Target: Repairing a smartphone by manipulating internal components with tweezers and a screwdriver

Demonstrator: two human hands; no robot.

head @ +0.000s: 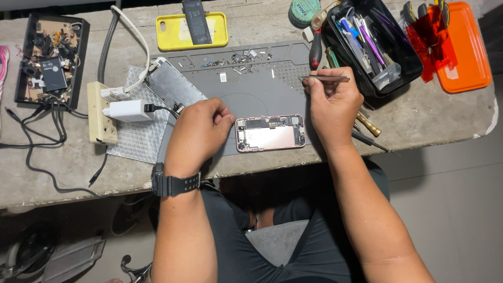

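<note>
Opened phone (270,133) lies flat on the grey work mat (272,91), centre of bench. Left hand (198,135) curled shut, fingertips at the phone's 9 o'clock end, touching or just beside it. Right hand (331,105) at the phone's 2 o'clock, pinching tweezers (325,78). Loose screws (236,60) at 12 o'clock; black tool bin (374,44) at 2 o'clock.

Worn grey concrete bench (429,123), edge chipped, under even light. Below, plain grey floor (456,209) at right; dim clutter in shadow beneath bench at left.
</note>
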